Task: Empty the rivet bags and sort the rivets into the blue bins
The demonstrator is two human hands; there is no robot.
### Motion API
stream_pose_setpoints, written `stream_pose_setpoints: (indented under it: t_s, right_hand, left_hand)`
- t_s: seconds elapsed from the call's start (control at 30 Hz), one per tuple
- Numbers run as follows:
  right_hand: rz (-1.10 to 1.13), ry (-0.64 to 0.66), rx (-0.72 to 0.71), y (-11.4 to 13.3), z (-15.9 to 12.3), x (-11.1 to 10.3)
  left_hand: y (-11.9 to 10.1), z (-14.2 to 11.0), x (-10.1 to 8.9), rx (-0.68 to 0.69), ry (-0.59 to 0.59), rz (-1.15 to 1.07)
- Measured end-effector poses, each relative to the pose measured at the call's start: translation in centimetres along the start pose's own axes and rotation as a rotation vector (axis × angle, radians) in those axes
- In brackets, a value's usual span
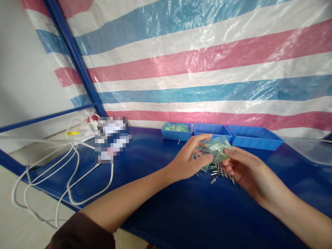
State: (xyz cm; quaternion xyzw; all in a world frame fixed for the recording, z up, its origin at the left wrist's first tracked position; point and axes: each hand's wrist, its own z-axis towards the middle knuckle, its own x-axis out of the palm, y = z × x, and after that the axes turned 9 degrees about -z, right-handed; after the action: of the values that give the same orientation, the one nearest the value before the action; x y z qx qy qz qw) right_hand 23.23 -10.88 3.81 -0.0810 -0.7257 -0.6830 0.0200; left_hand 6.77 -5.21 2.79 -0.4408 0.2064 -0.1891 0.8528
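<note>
A small clear plastic bag point(218, 149) with a green tint is pinched between the thumb and fingers of my right hand point(246, 169). My left hand point(190, 159) is at the bag's left side, its thumb and fingers spread apart; whether the fingertips touch the plastic is hard to tell. Beneath both hands lies a loose pile of small metal pins that look like rivets point(219, 171), partly covered by the hands and the bag. Something green shows among them.
Behind the hands stand three blue bins: a left bin point(177, 136) holding green-tinted bags, a middle bin point(211, 128) and a right bin point(255, 138). White cables point(75, 173) loop over the left of the blue table point(145, 159). A clear plastic lid or tray point(308, 150) is at right.
</note>
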Motion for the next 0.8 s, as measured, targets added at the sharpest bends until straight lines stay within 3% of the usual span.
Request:
stream_pose_setpoints:
  t_s: [0.1, 0.17, 0.27, 0.37, 0.47, 0.53, 0.6, 0.7, 0.8]
  right_hand:
    - [-0.117, 0.001, -0.107, -0.2, 0.1, -0.1]
    - [-0.217, 0.026, -0.171, -0.4, 0.0, -0.1]
    - [-0.318, 0.044, -0.203, -0.5, 0.0, 0.1]
    - [-0.212, 0.086, -0.064, -0.3, 0.1, 0.4]
    - [-0.064, 0.154, 0.077, -0.1, 0.0, 0.6]
    - [-0.044, 0.157, 0.083, 0.0, -0.1, 0.6]
    - [-0.082, 0.123, 0.038, 0.0, -0.1, 0.5]
    - [-0.281, 0.002, -0.159, -0.3, 0.3, -0.1]
    - [-0.598, -0.188, -0.441, -0.7, 0.9, -1.2]
  left_hand:
    - [0.2, 0.1, 0.6, -0.220, -0.033, -0.193]
    - [0.3, 0.1, 0.8, -0.238, 0.010, -0.228]
    - [0.4, 0.3, 0.6, -0.162, -0.050, -0.148]
    - [0.4, 0.4, -0.1, -0.012, -0.132, 0.065]
    - [0.2, 0.4, -0.9, 0.202, -0.005, 0.270]
    - [0.2, 0.3, -1.0, 0.300, 0.093, 0.332]
    - [0.2, 0.2, -0.8, 0.314, 0.107, 0.349]
    - [0.5, 0.1, -0.3, 0.149, -0.035, 0.307]
    - [0.6, 0.2, 0.0, -0.195, -0.154, 0.169]
